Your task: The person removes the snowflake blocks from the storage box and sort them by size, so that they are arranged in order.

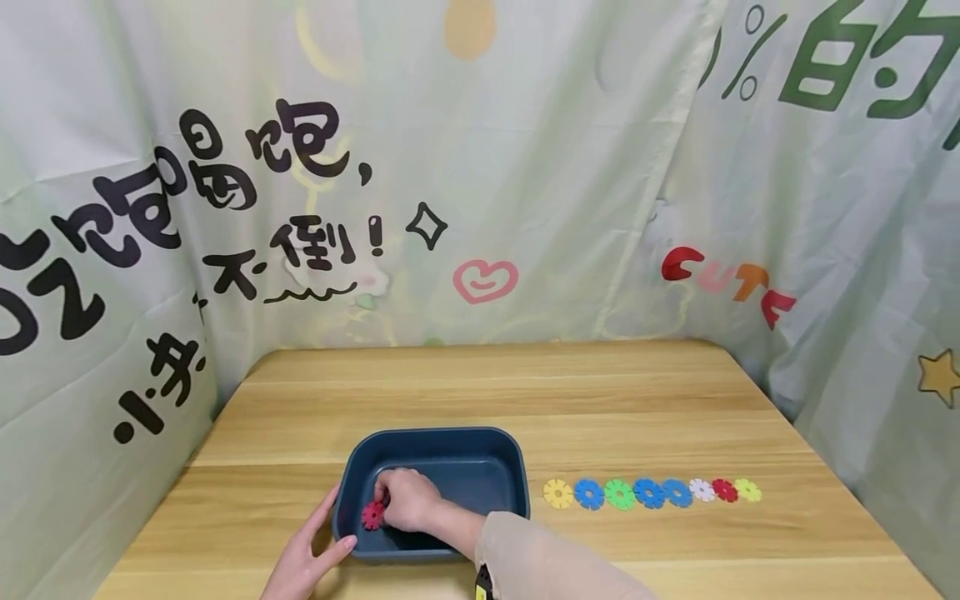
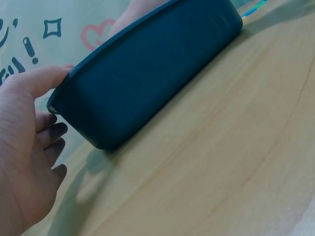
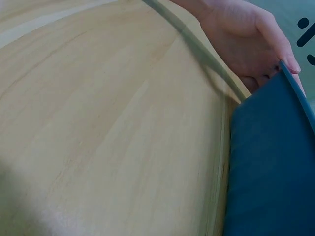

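Observation:
A dark blue plastic box [image 1: 472,554] stands on the wooden table. My left hand [image 1: 300,554] holds its near left corner; in the left wrist view the thumb [image 2: 49,78] lies on the rim and the fingers bend beneath it, outside the wall. My right hand [image 1: 411,500] reaches down inside the box with curled fingers. It pinches a red notched plastic disc [image 1: 372,516] at the box's left end. The fingertips are partly hidden in the head view, and the right wrist view shows only the box's outer wall [image 3: 270,157] and the left hand [image 3: 246,39].
Right of the box, a row of notched plastic discs runs across the table [image 1: 637,400]: a yellow disc [image 1: 557,493], a green disc [image 1: 619,494], several blue, then a white, a red and a yellow-green disc [image 1: 747,490]. Printed curtains [image 1: 555,208] hang behind and beside the table.

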{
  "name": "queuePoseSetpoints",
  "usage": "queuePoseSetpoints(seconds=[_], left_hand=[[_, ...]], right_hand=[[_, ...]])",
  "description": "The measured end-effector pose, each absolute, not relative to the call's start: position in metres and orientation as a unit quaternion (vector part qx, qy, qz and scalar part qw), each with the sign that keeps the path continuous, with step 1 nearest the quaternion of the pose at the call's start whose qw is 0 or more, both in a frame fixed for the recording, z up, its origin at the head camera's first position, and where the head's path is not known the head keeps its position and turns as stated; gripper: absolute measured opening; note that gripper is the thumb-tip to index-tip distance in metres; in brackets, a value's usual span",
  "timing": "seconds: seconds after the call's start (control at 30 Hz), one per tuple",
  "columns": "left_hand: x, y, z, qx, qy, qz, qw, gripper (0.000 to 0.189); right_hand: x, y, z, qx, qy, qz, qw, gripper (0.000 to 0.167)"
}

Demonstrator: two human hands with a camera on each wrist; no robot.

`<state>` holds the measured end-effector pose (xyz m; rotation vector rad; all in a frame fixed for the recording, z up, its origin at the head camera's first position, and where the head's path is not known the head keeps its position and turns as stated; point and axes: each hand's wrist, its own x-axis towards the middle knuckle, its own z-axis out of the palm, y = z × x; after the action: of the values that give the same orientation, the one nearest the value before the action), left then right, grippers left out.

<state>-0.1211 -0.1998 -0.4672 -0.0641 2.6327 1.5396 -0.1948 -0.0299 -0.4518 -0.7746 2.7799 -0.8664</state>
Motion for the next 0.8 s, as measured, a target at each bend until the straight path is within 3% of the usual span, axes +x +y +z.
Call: queuePoseSetpoints(seconds=[0.2,0.5,0.8], left_hand=[[-0.121,-0.201,-0.467,-0.028,0.865,0.499,0.054,0.075],[-0.124,-0.201,-0.470,-0.043,0.872,0.482,0.075,0.077],[-0.122,-0.202,-0.470,-0.029,0.867,0.494,0.058,0.076]], right_hand=[[-0.194,-0.030,-0.451,-0.256,0.908,-0.324,0.069,0.021],[-0.198,-0.021,-0.444,-0.239,0.862,-0.428,0.130,0.014],[-0.210,0.003,-0.425,-0.189,0.817,-0.524,0.149,0.014]])
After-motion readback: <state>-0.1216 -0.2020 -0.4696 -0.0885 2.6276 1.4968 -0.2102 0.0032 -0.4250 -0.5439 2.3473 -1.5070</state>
